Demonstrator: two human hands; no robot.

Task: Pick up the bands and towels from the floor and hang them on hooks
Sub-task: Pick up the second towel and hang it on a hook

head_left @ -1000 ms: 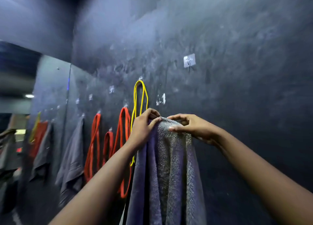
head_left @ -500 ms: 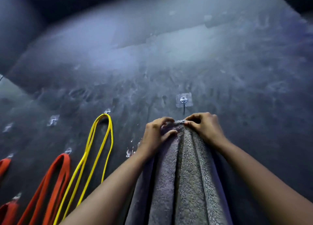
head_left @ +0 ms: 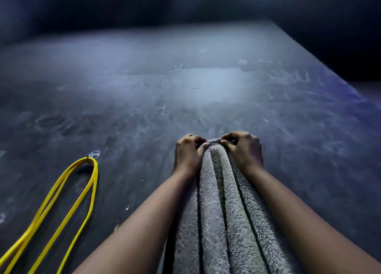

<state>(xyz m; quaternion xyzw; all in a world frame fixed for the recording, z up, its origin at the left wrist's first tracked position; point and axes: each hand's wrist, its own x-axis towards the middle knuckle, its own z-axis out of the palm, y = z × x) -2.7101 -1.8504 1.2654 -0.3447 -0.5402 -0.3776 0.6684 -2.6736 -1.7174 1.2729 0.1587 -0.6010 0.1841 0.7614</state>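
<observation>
Left hand point(head_left: 188, 156) and right hand point(head_left: 244, 150) pinch the vertically hanging towel's point(head_left: 222, 212) top.

Towel point(head_left: 222, 212) and yellow band point(head_left: 61, 201) cut off below; towel's hook hidden behind hands.

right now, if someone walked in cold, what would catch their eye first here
The grey towel stands out most, hanging in thick folds down the middle, its top edge pinched against the dark wall by the left hand and right hand. Next is the bright yellow band at lower left, looped over a small clear hook.
</observation>
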